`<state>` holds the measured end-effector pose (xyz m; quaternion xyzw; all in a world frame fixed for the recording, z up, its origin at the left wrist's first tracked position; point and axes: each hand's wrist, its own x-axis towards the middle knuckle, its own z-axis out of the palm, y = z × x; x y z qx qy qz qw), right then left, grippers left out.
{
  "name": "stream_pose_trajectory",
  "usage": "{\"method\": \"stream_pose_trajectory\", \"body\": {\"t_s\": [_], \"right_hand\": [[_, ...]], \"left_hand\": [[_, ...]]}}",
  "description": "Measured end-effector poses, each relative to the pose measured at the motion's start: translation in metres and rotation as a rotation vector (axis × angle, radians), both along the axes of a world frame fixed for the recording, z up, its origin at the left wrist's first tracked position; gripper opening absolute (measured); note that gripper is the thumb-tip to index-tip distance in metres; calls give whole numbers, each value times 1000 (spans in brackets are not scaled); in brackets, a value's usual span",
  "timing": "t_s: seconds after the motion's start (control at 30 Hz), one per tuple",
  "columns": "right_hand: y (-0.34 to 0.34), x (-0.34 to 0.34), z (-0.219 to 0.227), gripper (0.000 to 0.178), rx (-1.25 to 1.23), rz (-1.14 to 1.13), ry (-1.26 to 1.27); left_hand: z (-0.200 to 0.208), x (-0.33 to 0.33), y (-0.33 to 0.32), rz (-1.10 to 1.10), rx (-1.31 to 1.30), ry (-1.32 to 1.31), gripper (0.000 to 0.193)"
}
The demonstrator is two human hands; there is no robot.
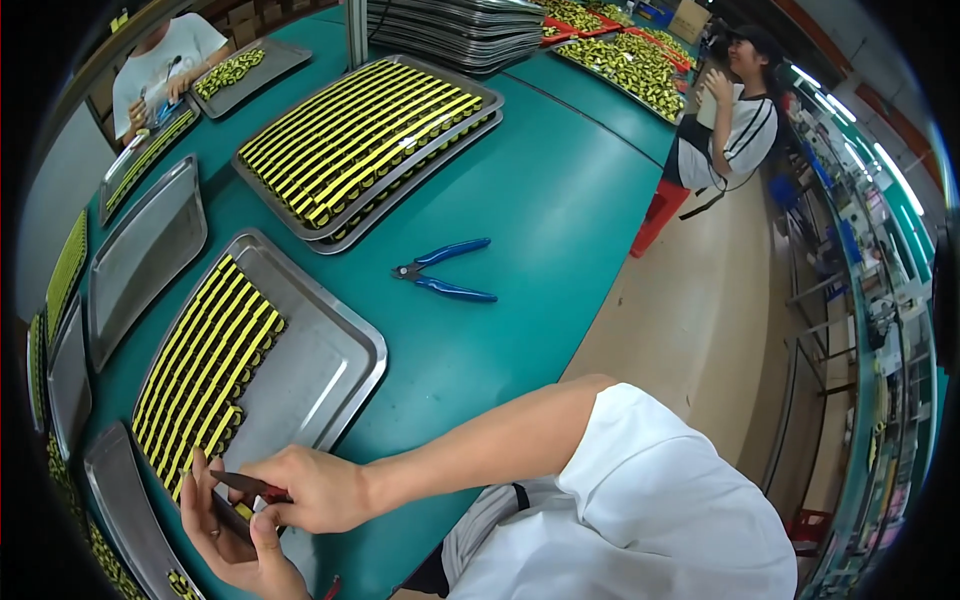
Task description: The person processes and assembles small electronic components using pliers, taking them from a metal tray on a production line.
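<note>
My right hand (315,488) is closed round a small knife-like tool (245,484) with a dark pointed blade and a bit of red near the grip. My left hand (225,550), palm up with curled fingers, holds a small yellow-and-black part (243,511) right under the tool. The fingers partly cover that part, so its shape is unclear. Both hands are over the near end of a metal tray (320,385). Rows of yellow-and-black parts (205,365) fill the tray's left side; bare metal shows on its right.
Blue-handled cutters (450,271) lie spread on the green table (530,200). Beyond them sit stacked full trays (365,140) and a pile of metal trays (460,35). Empty trays (150,255) line the left. One person (165,70) works across the table; another (735,120) sits at the right.
</note>
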<state>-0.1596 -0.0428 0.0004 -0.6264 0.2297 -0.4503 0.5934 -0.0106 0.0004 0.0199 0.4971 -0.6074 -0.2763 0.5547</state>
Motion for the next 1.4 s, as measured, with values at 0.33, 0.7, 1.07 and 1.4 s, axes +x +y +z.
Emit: {"method": "stream_pose_trajectory", "body": {"t_s": [0.33, 0.7, 1.07, 1.4], "right_hand": [[-1, -11, -18, 27, 15, -24, 43], [0, -5, -15, 36, 111, 82, 16], [0, -6, -10, 29, -1, 33, 93], [-4, -16, -11, 33, 102, 36, -193]], "left_hand": [[-7, -7, -10, -163, -56, -8, 74], [-6, 8, -10, -163, -183, -103, 96], [-16, 0, -9, -199, -42, 213, 39], [-7, 4, -8, -151, -200, -41, 46]]}}
